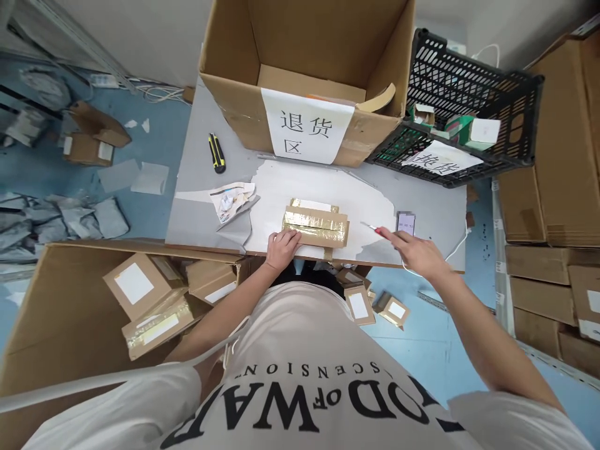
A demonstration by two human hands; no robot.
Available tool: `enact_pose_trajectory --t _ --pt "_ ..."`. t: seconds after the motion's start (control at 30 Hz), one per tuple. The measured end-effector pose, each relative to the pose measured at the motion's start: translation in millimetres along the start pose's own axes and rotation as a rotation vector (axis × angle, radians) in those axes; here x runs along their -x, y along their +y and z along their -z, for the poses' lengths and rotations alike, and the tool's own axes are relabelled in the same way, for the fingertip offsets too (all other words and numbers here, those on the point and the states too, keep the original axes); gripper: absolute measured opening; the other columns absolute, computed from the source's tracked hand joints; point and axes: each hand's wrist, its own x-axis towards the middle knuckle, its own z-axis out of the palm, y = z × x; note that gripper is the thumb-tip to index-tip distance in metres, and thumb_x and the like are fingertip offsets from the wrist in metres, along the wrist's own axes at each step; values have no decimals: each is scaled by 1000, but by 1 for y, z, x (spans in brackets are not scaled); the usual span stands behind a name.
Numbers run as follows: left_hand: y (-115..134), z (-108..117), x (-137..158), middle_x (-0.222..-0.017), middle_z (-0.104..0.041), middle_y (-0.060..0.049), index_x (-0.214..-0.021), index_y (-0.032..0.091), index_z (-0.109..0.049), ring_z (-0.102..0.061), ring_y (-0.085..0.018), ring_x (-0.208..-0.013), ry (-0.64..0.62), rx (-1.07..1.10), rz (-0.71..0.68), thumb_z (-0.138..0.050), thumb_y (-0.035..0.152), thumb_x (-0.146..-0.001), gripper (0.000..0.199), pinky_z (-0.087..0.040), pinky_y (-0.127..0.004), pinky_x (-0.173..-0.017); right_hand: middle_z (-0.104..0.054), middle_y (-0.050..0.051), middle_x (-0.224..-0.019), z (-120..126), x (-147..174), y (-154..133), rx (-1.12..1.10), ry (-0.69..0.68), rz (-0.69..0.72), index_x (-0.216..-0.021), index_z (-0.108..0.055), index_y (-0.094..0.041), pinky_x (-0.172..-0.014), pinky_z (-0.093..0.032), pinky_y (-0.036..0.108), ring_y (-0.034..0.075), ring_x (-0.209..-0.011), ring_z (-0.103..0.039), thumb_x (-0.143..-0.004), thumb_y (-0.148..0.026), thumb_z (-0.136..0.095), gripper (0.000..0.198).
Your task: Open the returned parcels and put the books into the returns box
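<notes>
A small cardboard box (pixel 319 234) wrapped in shiny tape lies on the table in front of me. My left hand (pixel 282 247) grips its left near corner, with the fingers bent over the top. To the right of the box, my right hand (pixel 415 251) is closed around a slim knife (pixel 379 231) with a red handle. The knife's thin tip points left toward the box without touching it. Just beyond my right hand lies a phone (pixel 405 222) with a timer on its screen.
At the back stands a large open carton (pixel 234 103) with a paper sign. Beside it is a black plastic crate (pixel 509 134) holding small boxes. A yellow-black utility knife (pixel 216 153) and crumpled packaging (pixel 233 203) lie left. Taped parcels (pixel 159 312) fill a big carton below.
</notes>
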Motion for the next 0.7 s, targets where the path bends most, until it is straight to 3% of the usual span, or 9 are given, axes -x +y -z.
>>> enact_pose_trajectory --t 0.13,0.23,0.33,0.47,0.57,0.7 --pt "4 4 -2 -117 -66 -14 -120 25 -63 -54 -30 -116 21 -53 -34 -49 39 -92 34 -35 -47 -94 -56 17 -122 -61 -21 2 -136 150 -392 -153 -20 -24 -64 -48 36 27 -90 -60 -95 -29 -26 58" --pt "7 10 -4 -118 -63 -14 -121 24 -62 -53 -29 -116 14 -57 -62 -50 37 -92 34 -39 -46 -94 -53 20 -123 -113 -54 -12 -255 192 -542 -150 -28 -18 -73 -50 40 29 -101 -57 -94 -26 -26 57" --pt "6 16 -5 -119 -61 -13 -121 23 -61 -53 -29 -116 -7 -59 -94 -50 35 -91 34 -41 -45 -96 -51 23 -124 -146 -74 -27 -362 232 -598 -147 -35 -16 -84 -47 47 32 -110 -52 -92 -24 -32 56" --pt "6 22 -6 -122 -58 -14 -119 23 -62 -51 -28 -117 15 8 -105 -53 34 -89 33 -43 -46 -97 -40 23 -140 -155 -75 -42 -508 354 -635 -147 -35 -18 -101 -34 58 35 -128 -39 -90 -34 -38 59" --pt "-2 31 -9 -122 -57 -14 -114 22 -64 -51 -26 -117 60 116 -61 -54 36 -89 30 -44 -46 -99 -40 21 -144 -146 -69 -58 -847 450 -516 -148 -32 -15 -106 -34 52 30 -133 -38 -92 -50 -30 66" --pt "-54 61 -29 -123 -55 -15 -110 21 -64 -48 -28 -123 199 139 175 -50 38 -90 30 -35 -49 -108 -32 16 -154 -129 -68 -90 -1280 345 -310 -151 -25 -20 -104 -41 42 24 -136 -40 -86 -72 -26 83"
